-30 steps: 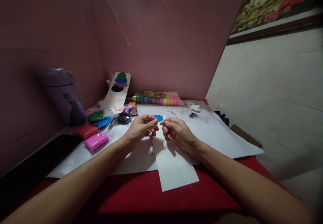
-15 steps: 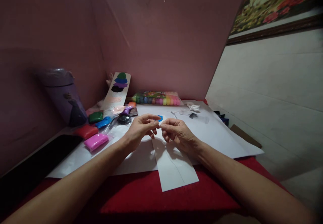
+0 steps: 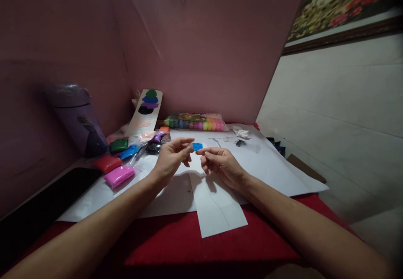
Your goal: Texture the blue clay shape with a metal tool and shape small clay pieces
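Note:
My left hand [image 3: 171, 159] and my right hand [image 3: 222, 165] meet fingertip to fingertip above a white paper strip [image 3: 217, 212]. A small flat blue clay piece [image 3: 197, 146] sits just beyond the fingertips, at the strip's far end. My left index finger reaches toward its left edge, with the thumb close below and the other fingers curled. My right thumb and index finger are pinched together just under the blue piece. Whether either hand grips the blue piece or something smaller is too fine to see.
Large white sheets [image 3: 270, 170] cover a red cloth [image 3: 176, 245]. At the left lie bagged clay lumps: pink [image 3: 119, 176], red [image 3: 108, 163], green [image 3: 119, 145] and blue [image 3: 129, 151]. A purple bottle [image 3: 80, 119], a colour-sample card [image 3: 146, 111], a multicolour clay pack [image 3: 195, 123] and pink boards [image 3: 204, 48] stand behind.
My left index finger has lifted and straightened, so the blue piece shows more fully. Both hands have stayed in nearly the same place.

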A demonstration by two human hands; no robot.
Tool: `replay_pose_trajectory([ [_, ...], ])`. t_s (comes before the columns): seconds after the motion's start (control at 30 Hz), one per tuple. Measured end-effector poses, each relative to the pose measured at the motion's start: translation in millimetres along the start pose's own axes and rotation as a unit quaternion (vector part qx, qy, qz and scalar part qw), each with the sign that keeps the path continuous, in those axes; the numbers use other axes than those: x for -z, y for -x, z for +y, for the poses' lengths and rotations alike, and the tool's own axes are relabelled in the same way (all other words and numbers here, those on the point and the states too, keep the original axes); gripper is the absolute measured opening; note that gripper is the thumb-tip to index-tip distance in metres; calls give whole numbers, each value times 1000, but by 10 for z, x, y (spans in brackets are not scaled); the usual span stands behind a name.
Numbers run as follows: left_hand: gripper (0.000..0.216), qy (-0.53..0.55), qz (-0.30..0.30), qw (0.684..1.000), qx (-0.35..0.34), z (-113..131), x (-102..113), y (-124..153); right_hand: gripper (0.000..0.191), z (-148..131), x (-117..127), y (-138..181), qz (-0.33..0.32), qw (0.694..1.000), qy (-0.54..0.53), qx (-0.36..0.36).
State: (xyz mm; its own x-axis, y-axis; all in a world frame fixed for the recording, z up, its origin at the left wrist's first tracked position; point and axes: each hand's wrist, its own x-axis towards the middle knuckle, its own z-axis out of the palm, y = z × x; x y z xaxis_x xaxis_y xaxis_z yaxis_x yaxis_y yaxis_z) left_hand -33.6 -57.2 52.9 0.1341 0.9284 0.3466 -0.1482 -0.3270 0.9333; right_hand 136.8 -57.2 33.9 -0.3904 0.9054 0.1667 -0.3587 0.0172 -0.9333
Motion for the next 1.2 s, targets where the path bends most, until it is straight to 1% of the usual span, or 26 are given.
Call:
replay_pose_trajectory([
  [0.1, 28, -60, 22, 997, -35, -13, -24, 7, 22, -9, -15, 5, 9, 1000, -2, -11],
  [0.2, 16, -138, 10, 988, -63, -32, -36, 30, 22, -34, -49, 24, -22, 999, 8, -31],
  [0.27, 10, -168, 14, 982, -84, -35, -25, 31, 23, -56, -70, 39, -39, 998, 14, -45],
  [0.37, 13, -141, 57, 984, -91, -13, 24, -11, 27, -90, -84, 54, -37, 998, 2, -42],
  [0.43, 21, -97, 73, 990, -73, 9, 64, -50, 28, -102, -81, 55, -35, 999, -8, -32],
  [0.5, 27, -50, 63, 996, -43, 25, 90, -77, 26, -97, -66, 49, -31, 999, -12, -28],
  [0.6, 30, 0, 23, 1000, 0, 21, 85, -74, 21, -65, -34, 28, -18, 999, -9, -28],
  [0.77, 28, -12, -39, 998, 37, -20, 30, -18, 20, -22, -14, 6, 4, 1000, 0, -29],
  [0.93, 25, -2, -85, 995, 50, -22, 32, 14, 19, -11, -27, 8, 1, 1000, -1, -24],
  [1.03, 24, 7, -90, 995, 51, -1, 28, 21, 21, -2, -19, 6, 7, 1000, -8, -24],
  [1.2, 25, 5, -74, 995, 60, 16, 5, 27, 25, 8, -1, 2, 0, 999, -39, -22],
])
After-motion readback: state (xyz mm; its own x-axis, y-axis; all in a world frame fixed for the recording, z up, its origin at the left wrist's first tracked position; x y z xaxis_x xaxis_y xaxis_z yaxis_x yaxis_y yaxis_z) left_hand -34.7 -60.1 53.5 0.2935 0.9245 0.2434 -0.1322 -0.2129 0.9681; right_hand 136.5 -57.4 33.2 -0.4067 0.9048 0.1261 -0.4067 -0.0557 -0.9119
